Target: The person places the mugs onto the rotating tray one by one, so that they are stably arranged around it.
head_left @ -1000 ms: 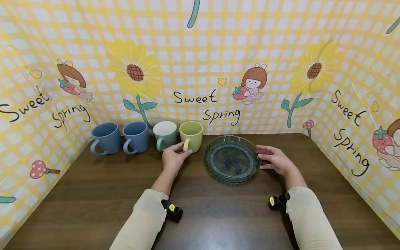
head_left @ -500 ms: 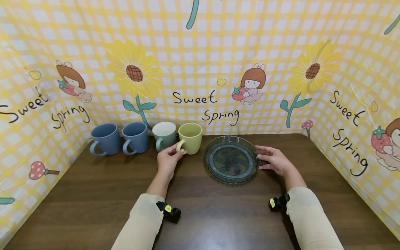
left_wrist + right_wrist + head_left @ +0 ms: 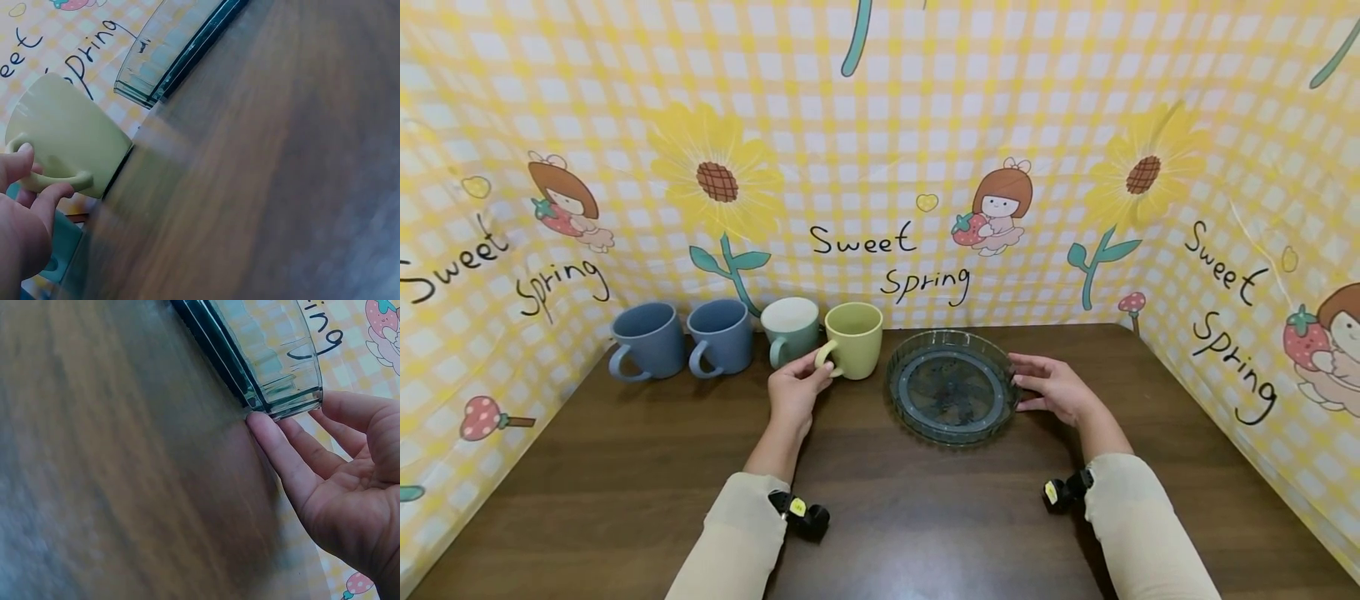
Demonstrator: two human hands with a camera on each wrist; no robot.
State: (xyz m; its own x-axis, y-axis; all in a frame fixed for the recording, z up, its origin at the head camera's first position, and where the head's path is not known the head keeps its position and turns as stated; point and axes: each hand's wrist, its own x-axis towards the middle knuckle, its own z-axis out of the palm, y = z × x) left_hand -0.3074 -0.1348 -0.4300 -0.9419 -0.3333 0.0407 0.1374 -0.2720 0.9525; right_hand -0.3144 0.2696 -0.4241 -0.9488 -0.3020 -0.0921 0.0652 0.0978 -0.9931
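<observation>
- The yellow-green ceramic mug stands at the table's back, beside the teal mug; its handle is pinched by the left hand, apparently only by fingertips.
- The mug could tip against its neighbour if pulled by so slight a pinch.
- The round ribbed glass dish is touched at its rim by the right hand, fingers straight and together; a nudge could slide it.

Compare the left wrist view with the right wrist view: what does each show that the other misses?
Only the left wrist view shows the left hand with fingers on the handle of the yellow-green mug. Only the right wrist view shows the right hand, fingers straight, touching the rim of the glass dish. Both show the dish's fluted wall, the wooden table and the checked backdrop.
</observation>
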